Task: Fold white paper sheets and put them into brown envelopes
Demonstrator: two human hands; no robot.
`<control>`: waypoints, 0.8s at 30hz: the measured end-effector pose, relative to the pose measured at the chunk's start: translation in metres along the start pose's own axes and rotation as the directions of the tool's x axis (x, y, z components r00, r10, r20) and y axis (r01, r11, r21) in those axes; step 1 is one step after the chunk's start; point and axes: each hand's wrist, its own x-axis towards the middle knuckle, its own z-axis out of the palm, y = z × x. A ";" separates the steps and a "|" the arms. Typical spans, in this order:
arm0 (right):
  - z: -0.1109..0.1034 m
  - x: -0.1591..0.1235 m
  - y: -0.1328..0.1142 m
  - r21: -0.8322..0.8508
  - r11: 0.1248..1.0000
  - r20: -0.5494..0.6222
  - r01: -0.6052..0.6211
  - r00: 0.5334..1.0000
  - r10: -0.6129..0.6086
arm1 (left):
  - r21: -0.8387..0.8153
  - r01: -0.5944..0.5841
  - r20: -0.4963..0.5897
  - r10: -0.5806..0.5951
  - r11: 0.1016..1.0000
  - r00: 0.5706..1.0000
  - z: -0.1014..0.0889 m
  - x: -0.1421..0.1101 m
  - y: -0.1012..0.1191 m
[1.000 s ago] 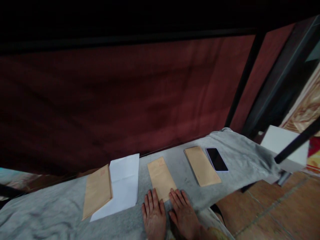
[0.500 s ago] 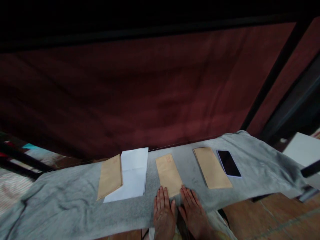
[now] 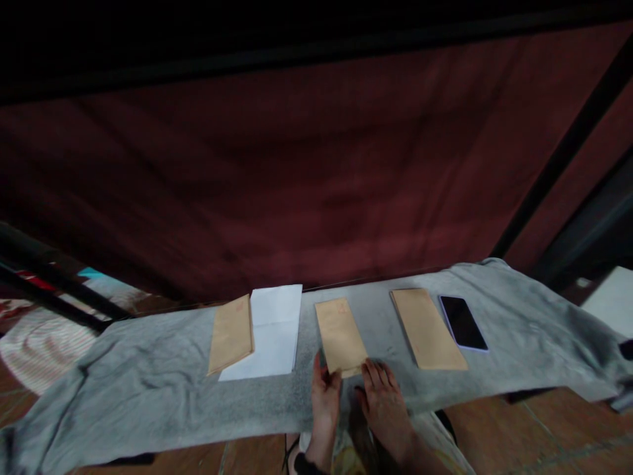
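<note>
A brown paper envelope (image 3: 341,333) with a small red mark near its far end lies in front of me on the grey cloth. My left hand (image 3: 325,396) pinches its near left corner, thumb on top and fingers along the side. Flat on the near right corner rest the fingers of my right hand (image 3: 384,396). To the left, another stack of brown envelopes (image 3: 231,336) partly covers white paper sheets (image 3: 277,330). On the right, more brown envelopes (image 3: 429,330) lie beside a dark-screened phone (image 3: 463,322) with a light purple edge.
The grey cloth (image 3: 163,389) covers a long narrow surface and is wrinkled at the left. Behind it stands a dark red panel (image 3: 316,178) with dark bars (image 3: 558,158). Below are brown floor tiles (image 3: 499,435). A white object (image 3: 613,303) is at the far right.
My left hand has gone from lying flat to gripping the envelope's near left corner. The right hand stays flat at the near edge. The view has shifted slightly.
</note>
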 end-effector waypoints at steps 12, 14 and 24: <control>-0.045 0.058 0.009 0.657 0.625 0.183 -0.422 0.893 0.411 | -0.146 0.031 0.042 -0.025 0.989 0.999 0.032 -0.019 0.056; -0.046 0.059 0.008 0.830 0.275 0.309 -0.485 0.811 0.497 | -0.155 0.111 0.062 -0.102 0.982 0.993 0.034 -0.022 0.051; -0.045 0.035 0.001 0.706 -0.029 0.690 -0.708 0.677 0.256 | -0.056 0.133 0.216 -0.118 0.989 0.969 0.033 -0.010 0.035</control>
